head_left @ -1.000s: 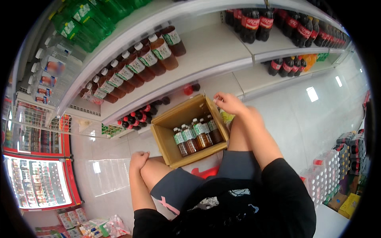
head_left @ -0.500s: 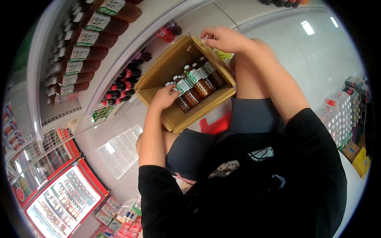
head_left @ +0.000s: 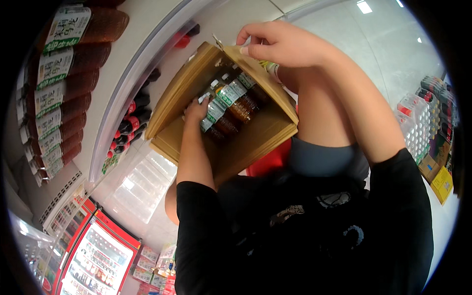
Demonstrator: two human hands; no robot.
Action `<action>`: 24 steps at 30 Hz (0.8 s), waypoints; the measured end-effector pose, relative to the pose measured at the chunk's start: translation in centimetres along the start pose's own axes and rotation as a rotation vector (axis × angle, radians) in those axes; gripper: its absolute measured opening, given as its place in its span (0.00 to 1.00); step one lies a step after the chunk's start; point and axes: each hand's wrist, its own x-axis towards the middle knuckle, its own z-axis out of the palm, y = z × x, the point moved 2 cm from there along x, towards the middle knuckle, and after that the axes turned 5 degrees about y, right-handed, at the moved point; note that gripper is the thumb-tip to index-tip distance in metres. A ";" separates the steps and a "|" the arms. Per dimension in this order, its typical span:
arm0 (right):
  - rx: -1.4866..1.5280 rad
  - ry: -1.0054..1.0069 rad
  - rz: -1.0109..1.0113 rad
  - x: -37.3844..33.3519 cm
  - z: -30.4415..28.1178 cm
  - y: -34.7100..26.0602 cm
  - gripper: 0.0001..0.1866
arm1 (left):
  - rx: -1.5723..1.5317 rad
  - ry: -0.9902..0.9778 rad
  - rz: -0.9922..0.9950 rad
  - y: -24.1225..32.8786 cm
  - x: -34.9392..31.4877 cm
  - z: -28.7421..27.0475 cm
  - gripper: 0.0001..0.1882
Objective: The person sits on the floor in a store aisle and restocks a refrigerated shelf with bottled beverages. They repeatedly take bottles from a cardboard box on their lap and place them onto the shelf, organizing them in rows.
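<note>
An open cardboard box (head_left: 164, 115) stands tilted in front of me, with several bottles of brown drink (head_left: 241, 110) inside. They have white caps and white-green labels. My left hand (head_left: 196, 110) reaches into the box, its fingers closed around the capped top of the nearest-left bottle (head_left: 215, 113). That bottle leans against the others, and part of its neck is hidden by my fingers. At the box's far right edge, my right hand (head_left: 280, 45) is curled with thumb and fingers pinching the cardboard flap.
A shelf at the left carries a row of similar brown bottles (head_left: 61, 64). Dark bottles with red caps (head_left: 130, 125) lie below its curved edge. A lit red drinks fridge (head_left: 101, 246) is at lower left. Packs of bottles (head_left: 415, 115) and a yellow carton (head_left: 441, 187) stand at right.
My left hand has moved deeper into the box and closed on a bottle's top. The view has shifted closer to the box; my right hand remains at its edge.
</note>
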 end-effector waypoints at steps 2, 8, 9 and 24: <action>-0.021 0.000 -0.036 0.7 -0.1 -0.7 0.15 | -0.029 0.081 0.044 -2.4 2.7 2.1 0.39; -0.030 0.007 -0.018 1.0 -0.7 -0.3 0.14 | -0.053 0.018 0.045 -1.9 2.3 1.3 0.36; -0.029 -0.003 -0.014 1.0 -0.7 -0.3 0.14 | -0.026 0.016 0.034 -1.2 1.4 0.7 0.36; -0.104 0.022 -0.056 0.9 0.8 1.3 0.17 | 0.106 0.529 0.287 0.0 -13.4 -2.7 0.29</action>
